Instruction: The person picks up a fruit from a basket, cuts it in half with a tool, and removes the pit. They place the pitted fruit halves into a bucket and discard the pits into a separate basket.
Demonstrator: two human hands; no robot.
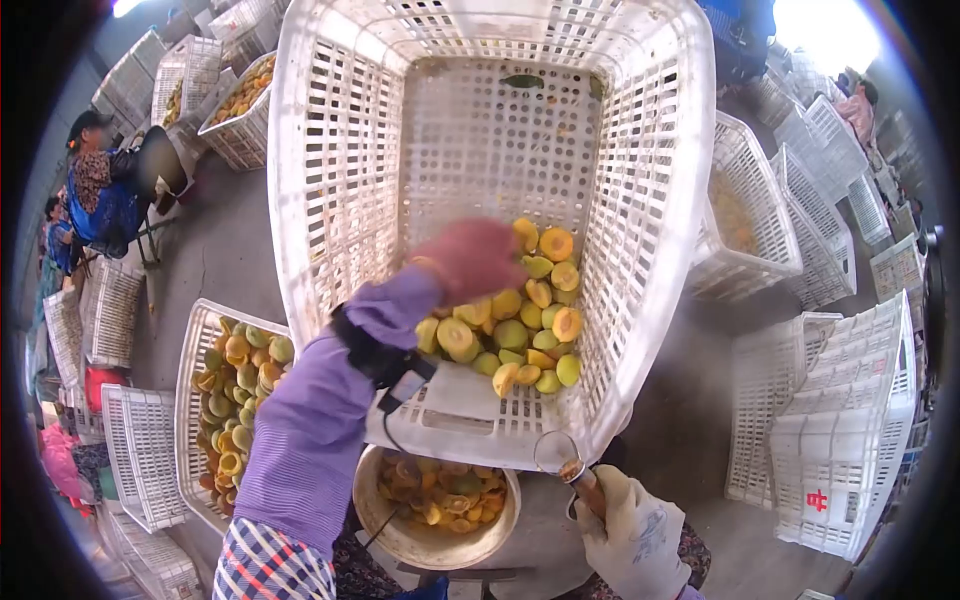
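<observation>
Crate: large white slatted crate (pixel 640 200) tipped up toward the person, its open top facing the camera.
Fruit: pile of halved yellow-green fruit (pixel 520 330) lying in the lower part of the crate, cut faces and skins mixed.
Left hand: pink-gloved left hand (pixel 470 258) reached into the crate, resting on top of the fruit; blurred, so I cannot tell whether the grip is clenched or released.
Right hand: white-gloved right hand (pixel 630 535) below the crate rim, grip clenched on a round-headed scoop tool (pixel 565 458).
Bowl: metal bowl (pixel 385 535) just under the crate's near edge, holding fruit halves.
Surroundings: second crate of fruit (pixel 190 400) on the floor to the left; stacked crates (pixel 840 420) on the right; a seated person (pixel 100 190) at far left.
</observation>
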